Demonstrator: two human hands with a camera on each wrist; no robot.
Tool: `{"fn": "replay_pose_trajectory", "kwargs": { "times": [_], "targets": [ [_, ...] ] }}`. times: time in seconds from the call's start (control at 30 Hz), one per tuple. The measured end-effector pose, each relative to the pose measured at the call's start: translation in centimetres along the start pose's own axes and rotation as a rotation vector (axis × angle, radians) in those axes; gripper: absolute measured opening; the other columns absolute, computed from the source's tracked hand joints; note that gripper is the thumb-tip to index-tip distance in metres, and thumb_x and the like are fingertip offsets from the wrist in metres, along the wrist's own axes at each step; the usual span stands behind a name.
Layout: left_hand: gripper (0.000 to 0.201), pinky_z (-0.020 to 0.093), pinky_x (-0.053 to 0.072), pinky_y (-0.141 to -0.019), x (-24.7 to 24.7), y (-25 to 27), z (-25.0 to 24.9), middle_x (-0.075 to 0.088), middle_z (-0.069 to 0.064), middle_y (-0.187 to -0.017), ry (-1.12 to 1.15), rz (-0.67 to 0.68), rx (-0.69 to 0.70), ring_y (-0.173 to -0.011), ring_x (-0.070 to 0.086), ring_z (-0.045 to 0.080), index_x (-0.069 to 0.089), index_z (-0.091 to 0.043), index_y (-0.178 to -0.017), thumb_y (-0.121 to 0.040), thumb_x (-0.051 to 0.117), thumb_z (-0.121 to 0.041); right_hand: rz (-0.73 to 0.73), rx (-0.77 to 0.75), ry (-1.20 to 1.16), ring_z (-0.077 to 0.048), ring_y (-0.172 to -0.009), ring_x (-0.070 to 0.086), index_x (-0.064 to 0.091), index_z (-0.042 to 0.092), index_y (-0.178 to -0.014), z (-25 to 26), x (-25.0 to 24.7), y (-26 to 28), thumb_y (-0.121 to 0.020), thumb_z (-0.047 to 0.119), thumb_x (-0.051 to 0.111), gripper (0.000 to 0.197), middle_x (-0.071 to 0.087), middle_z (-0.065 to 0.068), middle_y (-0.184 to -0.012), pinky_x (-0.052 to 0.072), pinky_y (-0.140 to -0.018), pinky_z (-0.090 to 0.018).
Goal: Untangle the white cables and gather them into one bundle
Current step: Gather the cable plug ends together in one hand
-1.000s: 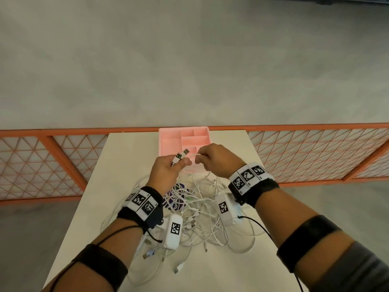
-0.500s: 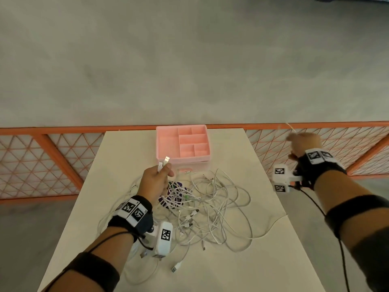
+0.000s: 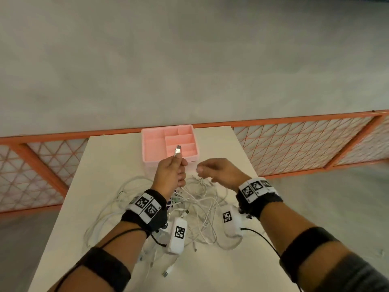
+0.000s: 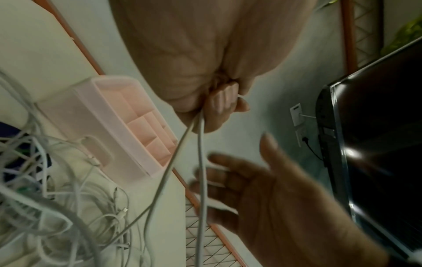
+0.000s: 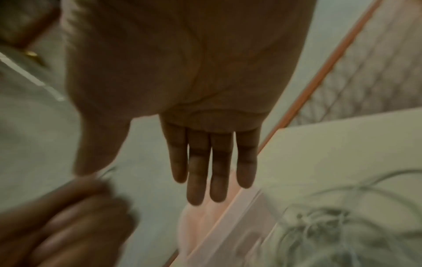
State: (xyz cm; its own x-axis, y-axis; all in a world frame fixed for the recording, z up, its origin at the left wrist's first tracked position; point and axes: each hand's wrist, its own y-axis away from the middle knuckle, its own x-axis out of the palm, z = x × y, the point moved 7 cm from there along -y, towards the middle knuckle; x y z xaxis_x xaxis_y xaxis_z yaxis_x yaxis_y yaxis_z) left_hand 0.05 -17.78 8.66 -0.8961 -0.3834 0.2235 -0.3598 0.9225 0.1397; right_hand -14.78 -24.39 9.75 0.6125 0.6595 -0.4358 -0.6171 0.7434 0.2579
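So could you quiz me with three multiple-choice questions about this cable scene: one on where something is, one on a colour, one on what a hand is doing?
1. Where is the compartment tray?
A. at the table's far edge
B. on the floor
C. under the cables

2. What colour is the tray?
A. blue
B. pink
C. black

3. What is the left hand doing?
A. lying flat on the table
B. gripping a white cable with its USB plug sticking up
C. holding the tray

Answers: 1 A, it sits beyond the cable tangle by the orange rail; 2 B, its walls and dividers are pink; 3 B, the fingers curl round the cable, while the right hand is open.
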Motion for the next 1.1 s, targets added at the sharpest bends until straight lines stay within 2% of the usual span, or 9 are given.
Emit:
{"fn": "replay_pose_trajectory", "kwargs": {
  "times": [0.07,0.13,0.23,0.33,0.5,0.57,0.67,0.8,1.1],
  "targets": [
    [0.040,0.021,0.031,-0.043,-0.1,-0.1,-0.8,0.036,-0.005,-0.051,-0.034,-0.047,0.052,-0.044,0.035,0.010,0.055,-0.010,-0.075,-0.105,0.045,-0.034,0.166,-0.061,-0.008,-0.009,-0.098,0.068,0.067,0.015,-0.116,1.4,4.3,-0.4,-0.086,0.045,0.070,0.042,0.073,-0.002,-0.108,0.051,-0.091,-0.025],
    [0.045,0.022,0.029,-0.043,-1.1,-0.2,-1.8,0.035,-0.003,-0.050,-0.019,-0.103,0.083,-0.044,0.034,0.012,0.054,-0.010,-0.071,-0.104,0.046,-0.039,0.200,-0.091,-0.093,-0.003,-0.072,0.067,0.066,0.005,-0.111,2.1,6.5,-0.6,-0.094,0.033,0.065,0.033,0.072,-0.006,-0.087,0.049,-0.072,-0.016],
    [0.050,0.025,0.029,-0.045,-2.7,-0.1,-2.8,0.031,0.001,-0.050,0.032,-0.132,0.085,-0.044,0.031,0.017,0.051,-0.009,-0.067,-0.101,0.050,-0.046,0.201,-0.082,-0.171,-0.010,-0.053,0.053,0.069,0.003,-0.101,1.6,7.7,-0.9,-0.098,0.028,0.058,0.027,0.058,-0.003,-0.063,0.046,-0.060,-0.021],
    [0.052,0.027,0.035,-0.046,-3.3,0.1,-2.7,0.029,0.001,-0.051,0.065,-0.140,0.054,-0.045,0.030,0.016,0.048,-0.010,-0.066,-0.100,0.050,-0.048,0.200,-0.128,-0.176,-0.012,-0.049,0.042,0.071,0.015,-0.085,1.4,8.3,-1.1,-0.100,0.023,0.055,0.023,0.046,0.003,-0.054,0.040,-0.054,-0.025],
    [0.029,0.024,0.032,-0.046,-3.4,0.0,-0.7,0.029,-0.003,-0.053,0.229,-0.144,-0.092,-0.048,0.025,0.013,0.044,-0.014,-0.070,-0.099,0.039,-0.014,0.133,-0.138,-0.004,-0.001,-0.048,0.043,0.072,0.015,-0.092,-0.3,8.3,-1.1,-0.102,0.023,0.051,0.025,0.052,0.014,-0.050,0.038,-0.056,-0.019],
    [0.029,0.022,0.031,-0.045,-4.0,-0.1,-0.4,0.031,-0.004,-0.051,0.254,-0.160,-0.062,-0.045,0.026,0.012,0.044,-0.013,-0.069,-0.098,0.036,-0.010,0.090,-0.138,0.093,0.008,-0.049,0.048,0.073,0.010,-0.103,-1.4,7.2,-0.9,-0.103,0.021,0.049,0.027,0.056,0.021,-0.054,0.034,-0.055,-0.008],
    [0.032,0.021,0.028,-0.043,-5.7,-0.2,-1.5,0.035,-0.006,-0.049,0.313,-0.197,0.007,-0.042,0.029,0.009,0.045,-0.013,-0.069,-0.099,0.035,-0.008,0.012,-0.063,0.216,0.013,-0.059,0.053,0.072,0.017,-0.112,-4.7,3.4,-0.2,-0.103,0.024,0.047,0.027,0.059,0.021,-0.076,0.034,-0.063,-0.007],
    [0.030,0.019,0.023,-0.041,-8.7,-0.7,-3.2,0.033,-0.007,-0.049,0.366,-0.279,0.037,-0.042,0.026,0.008,0.043,-0.015,-0.068,-0.097,0.034,-0.007,-0.093,0.082,0.359,-0.015,-0.100,0.061,0.071,0.022,-0.113,-10.2,-3.7,0.8,-0.102,0.028,0.050,0.025,0.070,0.003,-0.111,0.040,-0.087,-0.025],
    [0.031,0.017,0.016,-0.038,-7.9,-0.6,-2.7,0.028,-0.008,-0.050,0.258,-0.219,-0.016,-0.041,0.019,0.007,0.039,-0.015,-0.066,-0.095,0.032,-0.007,-0.263,0.204,0.519,-0.023,-0.114,0.059,0.067,0.016,-0.125,-13.3,-14.1,3.3,-0.101,0.025,0.051,0.029,0.067,-0.002,-0.121,0.040,-0.099,-0.035]
  ]
}}
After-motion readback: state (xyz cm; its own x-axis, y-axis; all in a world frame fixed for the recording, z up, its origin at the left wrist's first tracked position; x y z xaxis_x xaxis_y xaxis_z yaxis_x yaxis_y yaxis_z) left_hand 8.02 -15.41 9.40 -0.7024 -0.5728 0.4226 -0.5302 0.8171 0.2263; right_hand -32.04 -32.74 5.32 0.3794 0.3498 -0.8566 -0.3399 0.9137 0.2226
